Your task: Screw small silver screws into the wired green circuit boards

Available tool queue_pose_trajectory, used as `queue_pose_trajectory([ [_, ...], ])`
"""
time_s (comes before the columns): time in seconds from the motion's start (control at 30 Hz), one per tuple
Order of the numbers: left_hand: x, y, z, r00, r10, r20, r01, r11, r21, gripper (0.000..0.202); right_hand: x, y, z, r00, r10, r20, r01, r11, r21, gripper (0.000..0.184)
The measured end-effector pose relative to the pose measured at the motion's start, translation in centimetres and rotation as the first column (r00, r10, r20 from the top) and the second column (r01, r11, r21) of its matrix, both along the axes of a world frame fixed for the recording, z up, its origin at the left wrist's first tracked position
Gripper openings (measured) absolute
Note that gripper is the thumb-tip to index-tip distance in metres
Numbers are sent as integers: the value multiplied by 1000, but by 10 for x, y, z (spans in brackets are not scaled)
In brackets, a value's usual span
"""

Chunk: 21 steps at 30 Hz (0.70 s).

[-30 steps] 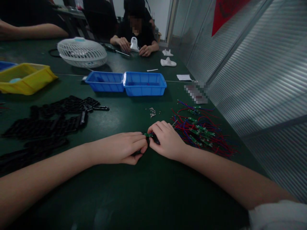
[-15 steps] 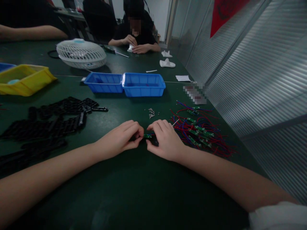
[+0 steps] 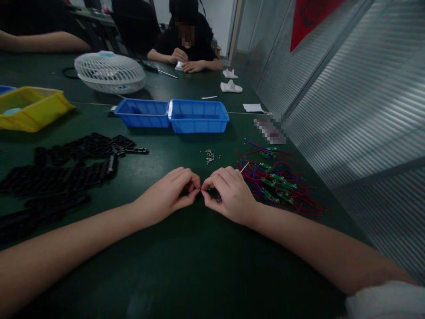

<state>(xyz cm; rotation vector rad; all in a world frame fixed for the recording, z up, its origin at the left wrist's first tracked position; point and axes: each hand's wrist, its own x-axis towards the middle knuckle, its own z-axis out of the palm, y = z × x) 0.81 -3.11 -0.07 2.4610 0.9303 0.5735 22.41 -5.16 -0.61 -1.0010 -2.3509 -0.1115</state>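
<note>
My left hand [image 3: 169, 189] and my right hand [image 3: 230, 195] meet fingertip to fingertip above the dark green table. Thumb and forefinger are pinched together on each. Between them they grip a small green circuit board, now almost wholly covered by my fingers. A dark bit with a purplish end shows beneath my right palm; its kind is unclear. Just beyond the fingertips lies a little heap of screws [image 3: 209, 156]. Right of my right hand spreads a pile of green circuit boards [image 3: 280, 181] with red and blue wires. A thin pale stick [image 3: 245, 167] pokes out by the knuckles.
Black plastic parts [image 3: 63, 173] lie in rows at left. Two blue bins [image 3: 199, 125] stand ahead, a yellow bin [image 3: 36, 116] farther left. Behind them are a white fan head [image 3: 109, 73], a screwdriver [image 3: 168, 74] and white parts [image 3: 231, 87]. A co-worker [image 3: 189, 51] handles a white piece across the table.
My right thumb and forefinger have closed, and the two hands' fingertips have come together. The circuit board that showed between them is now mostly hidden. The view has shifted slightly.
</note>
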Motion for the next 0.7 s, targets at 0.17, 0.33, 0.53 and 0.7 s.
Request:
queue_pose_trajectory([
  [0.17,4,-6,0,995,89,35,-88,995,-40,7,0,1,1,1000,-10,-25,10,1000,-11,14],
  [0.33,5,-8,-2,988,142,57,-134,983,-128,9,0,1,2,999,-21,-42,20,1000,-20,14],
  [0.53,7,-9,-3,980,180,90,-159,965,-208,11,0,1,2,997,-25,-70,23,999,-26,14],
  [0.7,9,-9,-5,973,210,94,-184,956,-227,14,0,1,1,996,-37,-82,34,999,-41,14],
])
